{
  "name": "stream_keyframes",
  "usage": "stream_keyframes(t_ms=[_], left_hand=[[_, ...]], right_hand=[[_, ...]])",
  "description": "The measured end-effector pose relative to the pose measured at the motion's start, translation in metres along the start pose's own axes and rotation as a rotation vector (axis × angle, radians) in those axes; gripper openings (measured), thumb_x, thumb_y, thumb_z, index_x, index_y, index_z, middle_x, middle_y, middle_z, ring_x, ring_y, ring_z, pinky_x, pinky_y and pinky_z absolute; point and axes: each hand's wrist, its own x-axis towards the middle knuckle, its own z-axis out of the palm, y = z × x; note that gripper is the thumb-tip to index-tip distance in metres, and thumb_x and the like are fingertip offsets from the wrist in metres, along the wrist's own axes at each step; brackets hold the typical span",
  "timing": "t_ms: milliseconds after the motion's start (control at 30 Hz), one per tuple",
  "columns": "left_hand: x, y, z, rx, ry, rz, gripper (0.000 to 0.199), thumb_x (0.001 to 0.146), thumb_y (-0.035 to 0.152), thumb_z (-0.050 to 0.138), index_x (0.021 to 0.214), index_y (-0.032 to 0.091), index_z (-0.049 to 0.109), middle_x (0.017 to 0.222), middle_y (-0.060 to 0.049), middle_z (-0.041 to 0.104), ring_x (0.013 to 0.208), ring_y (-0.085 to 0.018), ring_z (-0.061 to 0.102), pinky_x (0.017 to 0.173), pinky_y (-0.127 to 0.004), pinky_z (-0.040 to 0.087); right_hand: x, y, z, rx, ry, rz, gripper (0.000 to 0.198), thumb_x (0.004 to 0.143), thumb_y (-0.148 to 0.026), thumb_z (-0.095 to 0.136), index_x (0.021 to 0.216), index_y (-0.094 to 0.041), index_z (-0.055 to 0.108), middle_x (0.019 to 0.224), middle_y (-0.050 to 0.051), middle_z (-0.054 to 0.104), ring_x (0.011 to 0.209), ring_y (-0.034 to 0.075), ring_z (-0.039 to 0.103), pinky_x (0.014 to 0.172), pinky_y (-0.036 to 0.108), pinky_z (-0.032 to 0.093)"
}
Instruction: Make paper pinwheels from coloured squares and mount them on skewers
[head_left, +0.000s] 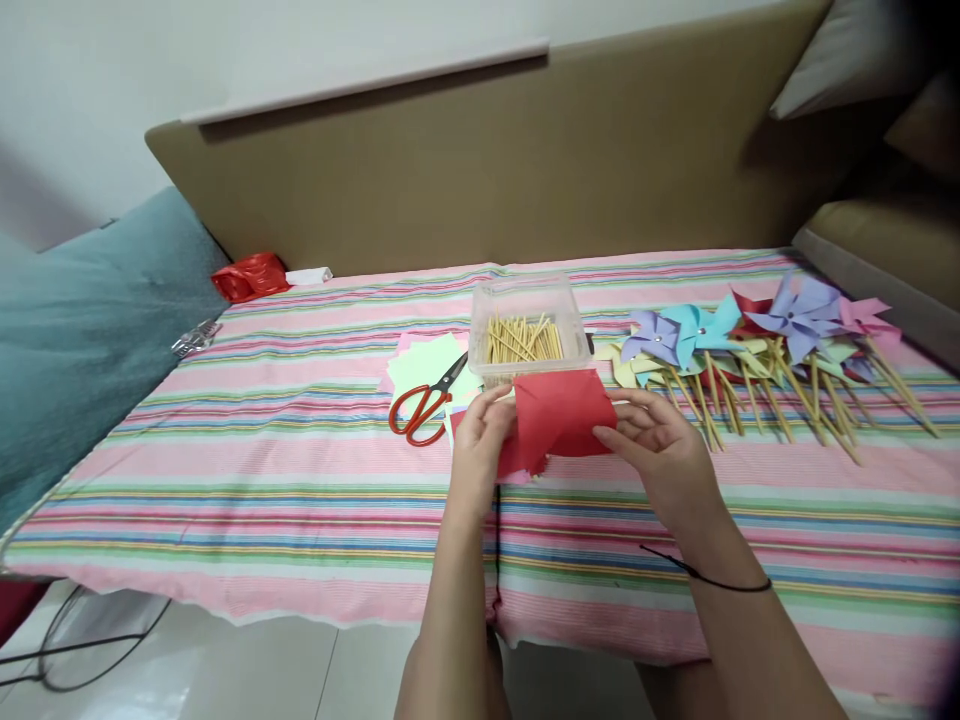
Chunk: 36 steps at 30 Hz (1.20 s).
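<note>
Forearms (459, 620), red paper (564, 412) between both hands (675, 458)

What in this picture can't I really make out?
In the head view:
Part of the lower front of the clear box: hidden by the red paper.
Yellow pinwheel: partly covered by the leftmost purple pinwheel.
Metallic items beside the blue cushion: too small to identify.
Black cable: runs out past the left edge.

A thin black cord bracelet (696, 575), loose-ended, circles the right wrist (705, 540).

Striped cloth (262, 460): clear box (527, 298), paper sheets (418, 372), pinwheels (702, 336), red plastic (253, 278)
</note>
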Motion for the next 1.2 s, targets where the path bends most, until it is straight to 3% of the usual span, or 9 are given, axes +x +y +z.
stream_keyframes(t_ms=[100, 233, 400, 500, 667, 767, 867, 1033, 1200], left_hand=[[-0.001, -0.006, 0.012, -0.018, 0.007, -0.115, 0.045, 0.059, 0.036, 0.084, 0.094, 0.018, 0.064, 0.081, -0.005, 0.076, 0.067, -0.02, 0.07, 0.063, -0.031, 0.055], [-0.003, -0.01, 0.021, -0.03, 0.015, -0.124, 0.033, 0.057, 0.028, 0.085, 0.074, 0.018, 0.059, 0.074, -0.002, 0.075, 0.064, -0.017, 0.069, 0.063, -0.029, 0.055], [-0.001, -0.009, 0.019, 0.007, 0.033, -0.114, 0.035, 0.059, 0.029, 0.084, 0.083, 0.017, 0.061, 0.067, 0.0, 0.073, 0.058, -0.014, 0.066, 0.06, -0.026, 0.052], [0.003, -0.008, 0.015, 0.019, 0.122, -0.053, 0.034, 0.059, 0.03, 0.084, 0.08, 0.017, 0.061, 0.061, 0.001, 0.07, 0.059, -0.013, 0.065, 0.06, -0.023, 0.05], [0.01, -0.013, 0.014, 0.015, 0.098, -0.085, 0.036, 0.071, 0.05, 0.074, 0.08, 0.016, 0.063, 0.066, -0.001, 0.069, 0.062, -0.012, 0.064, 0.063, -0.024, 0.051], [0.009, -0.018, 0.021, -0.055, -0.008, -0.233, 0.049, 0.075, 0.064, 0.062, 0.085, 0.016, 0.065, 0.077, -0.007, 0.072, 0.068, -0.015, 0.068, 0.063, -0.024, 0.053], [0.005, -0.018, 0.031, -0.134, -0.132, -0.29, 0.058, 0.075, 0.072, 0.055, 0.088, 0.017, 0.069, 0.079, -0.009, 0.073, 0.071, -0.019, 0.07, 0.059, -0.026, 0.053], [-0.001, -0.016, 0.04, -0.11, -0.147, -0.237, 0.036, 0.062, 0.039, 0.083, 0.086, 0.016, 0.071, 0.079, -0.005, 0.076, 0.073, -0.022, 0.07, 0.067, -0.031, 0.055], [-0.001, -0.023, 0.033, -0.069, -0.11, -0.242, 0.025, 0.064, 0.031, 0.083, 0.08, 0.014, 0.073, 0.076, -0.004, 0.076, 0.066, -0.017, 0.069, 0.065, -0.028, 0.054]], right_hand=[[0.0, -0.001, -0.001, -0.033, -0.02, -0.009, 0.042, 0.069, -0.024, 0.081, 0.107, -0.027, 0.061, 0.083, 0.0, 0.074, 0.079, 0.016, 0.069, 0.072, 0.028, 0.057], [0.0, 0.001, -0.004, -0.077, -0.025, 0.063, 0.042, 0.068, -0.03, 0.082, 0.106, -0.024, 0.065, 0.084, 0.002, 0.075, 0.078, 0.018, 0.07, 0.069, 0.03, 0.057], [0.003, 0.004, -0.014, -0.15, 0.053, 0.037, 0.017, 0.066, -0.032, 0.082, 0.074, -0.021, 0.072, 0.075, 0.003, 0.075, 0.069, 0.019, 0.069, 0.065, 0.032, 0.057], [0.005, 0.003, -0.025, -0.12, 0.119, -0.06, 0.011, 0.066, -0.026, 0.08, 0.075, -0.023, 0.074, 0.076, 0.002, 0.074, 0.07, 0.019, 0.068, 0.068, 0.034, 0.057], [0.006, -0.005, -0.035, -0.181, 0.043, -0.348, 0.019, 0.073, -0.011, 0.067, 0.065, -0.028, 0.072, 0.106, 0.001, 0.072, 0.117, 0.024, 0.058, 0.108, 0.045, 0.038], [0.004, -0.01, -0.036, -0.253, -0.025, -0.324, 0.026, 0.072, -0.008, 0.063, 0.06, -0.029, 0.072, 0.137, -0.004, 0.056, 0.133, 0.027, 0.044, 0.115, 0.046, 0.027], [0.002, -0.013, -0.034, -0.275, -0.114, -0.28, 0.027, 0.073, -0.01, 0.063, 0.058, -0.03, 0.072, 0.143, -0.009, 0.049, 0.138, 0.028, 0.038, 0.115, 0.046, 0.028], [0.0, -0.013, -0.032, -0.31, -0.176, -0.221, 0.027, 0.077, -0.014, 0.062, 0.058, -0.03, 0.073, 0.142, -0.006, 0.05, 0.135, 0.03, 0.041, 0.106, 0.046, 0.04], [0.0, -0.009, -0.033, -0.268, -0.057, -0.182, 0.019, 0.087, -0.022, 0.06, 0.083, -0.031, 0.075, 0.126, 0.0, 0.065, 0.122, 0.024, 0.056, 0.103, 0.042, 0.045]])
